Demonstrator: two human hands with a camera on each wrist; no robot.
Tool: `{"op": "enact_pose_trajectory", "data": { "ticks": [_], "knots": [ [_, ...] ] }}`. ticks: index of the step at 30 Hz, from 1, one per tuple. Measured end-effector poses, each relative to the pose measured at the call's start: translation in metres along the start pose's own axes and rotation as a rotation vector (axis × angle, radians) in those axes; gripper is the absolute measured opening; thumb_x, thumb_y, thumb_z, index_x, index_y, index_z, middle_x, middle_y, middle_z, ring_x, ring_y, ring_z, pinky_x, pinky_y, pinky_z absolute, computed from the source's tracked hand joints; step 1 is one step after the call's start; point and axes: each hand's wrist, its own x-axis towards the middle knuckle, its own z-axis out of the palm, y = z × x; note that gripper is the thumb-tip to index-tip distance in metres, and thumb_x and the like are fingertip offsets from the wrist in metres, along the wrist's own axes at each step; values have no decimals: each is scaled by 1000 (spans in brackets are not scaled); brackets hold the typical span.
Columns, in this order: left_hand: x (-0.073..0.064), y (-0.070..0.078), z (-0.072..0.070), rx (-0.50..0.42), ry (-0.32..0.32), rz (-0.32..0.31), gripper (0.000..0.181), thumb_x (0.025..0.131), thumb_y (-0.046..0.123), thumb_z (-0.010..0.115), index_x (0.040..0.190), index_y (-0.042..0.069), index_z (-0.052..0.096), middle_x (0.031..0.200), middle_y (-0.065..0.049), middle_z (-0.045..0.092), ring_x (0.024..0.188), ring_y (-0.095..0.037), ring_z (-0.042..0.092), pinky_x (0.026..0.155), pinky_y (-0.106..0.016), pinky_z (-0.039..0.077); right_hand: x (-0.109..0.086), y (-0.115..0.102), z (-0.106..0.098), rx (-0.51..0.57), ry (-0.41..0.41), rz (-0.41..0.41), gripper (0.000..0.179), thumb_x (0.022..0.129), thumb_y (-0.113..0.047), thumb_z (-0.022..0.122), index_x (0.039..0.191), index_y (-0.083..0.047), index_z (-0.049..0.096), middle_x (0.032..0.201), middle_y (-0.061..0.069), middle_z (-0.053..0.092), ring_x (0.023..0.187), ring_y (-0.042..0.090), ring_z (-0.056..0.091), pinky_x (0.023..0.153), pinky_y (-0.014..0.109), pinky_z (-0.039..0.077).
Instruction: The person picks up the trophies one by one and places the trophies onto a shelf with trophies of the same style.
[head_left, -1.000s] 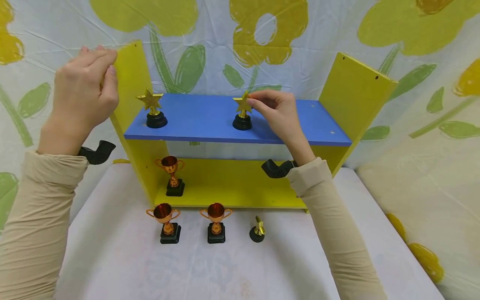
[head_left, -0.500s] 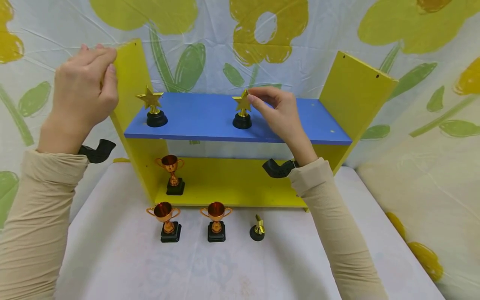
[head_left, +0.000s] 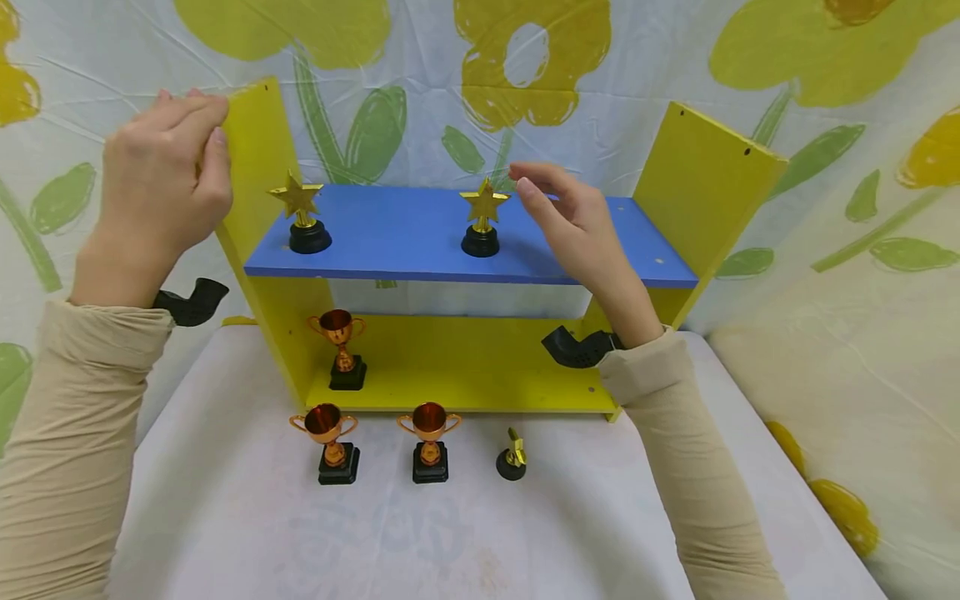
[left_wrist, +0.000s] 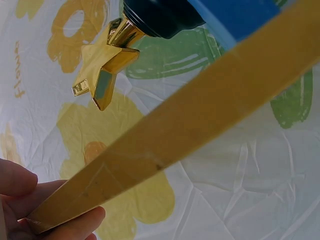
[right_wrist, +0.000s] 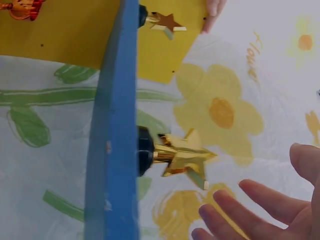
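Observation:
At the top of the shelf unit's yellow left side panel (head_left: 264, 150), my left hand (head_left: 159, 179) grips the edge, fingers on both faces in the left wrist view. My right hand (head_left: 576, 218) is just right of a gold star trophy (head_left: 482, 212), its fingers spread and holding nothing. That trophy stands upright on its round black base on the blue shelf (head_left: 390, 229), right of the middle. A second gold star trophy (head_left: 302, 208) stands at the blue shelf's left end, near the left hand.
A copper trophy cup (head_left: 344, 354) stands on the yellow lower shelf (head_left: 480, 367), at left. On the white table before the unit are two more copper cups (head_left: 337, 450) and a small gold star trophy (head_left: 512, 457) turned sideways. The yellow right side panel (head_left: 712, 179) rises beyond the right hand.
The right hand has let go of the star trophy and drawn back to the right, its fingers opening. The trophy stays on the blue shelf. The left hand keeps its grip on the panel.

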Motion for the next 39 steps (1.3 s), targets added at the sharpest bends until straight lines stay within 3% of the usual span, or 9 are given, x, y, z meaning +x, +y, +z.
{"op": "enact_pose_trajectory", "data": {
  "ticks": [6, 19, 24, 31, 39],
  "knots": [
    [0, 0, 1, -1, 10, -9, 36, 95, 14, 42, 108, -8, 68, 116, -21, 68, 107, -47, 61, 110, -46, 39, -16, -9, -8, -15, 7, -35, 39, 101, -17, 54, 139, -7, 56, 136, 4, 59, 124, 15, 53, 107, 35, 43],
    [1, 2, 1, 1, 6, -3, 35, 96, 13, 42, 107, -8, 67, 116, -21, 68, 106, -47, 61, 110, -47, 40, -56, -15, -16, -13, 23, -194, 43, 98, -3, 53, 141, 0, 50, 139, 7, 56, 128, 20, 51, 111, 40, 38],
    [0, 2, 0, 2, 3, -3, 34, 96, 13, 41, 104, -8, 66, 114, -21, 69, 105, -48, 61, 110, -48, 39, -72, -15, -15, -13, 7, -200, 44, 98, -3, 54, 142, 0, 49, 142, 7, 54, 131, 23, 49, 113, 40, 36],
    [0, 2, 1, 3, 10, -20, 35, 95, 13, 42, 105, -8, 67, 114, -21, 69, 104, -48, 61, 109, -47, 40, -92, -12, -13, 5, -13, -232, 45, 101, -14, 54, 142, 3, 48, 143, 13, 52, 132, 32, 48, 113, 43, 35],
    [0, 4, 2, 0, 22, -22, 36, 95, 13, 42, 107, -8, 68, 114, -21, 69, 105, -48, 62, 109, -47, 41, -117, -8, -7, 1, -6, -206, 50, 92, 8, 54, 142, 2, 49, 142, 16, 52, 133, 32, 47, 114, 41, 34]
  ]
}}
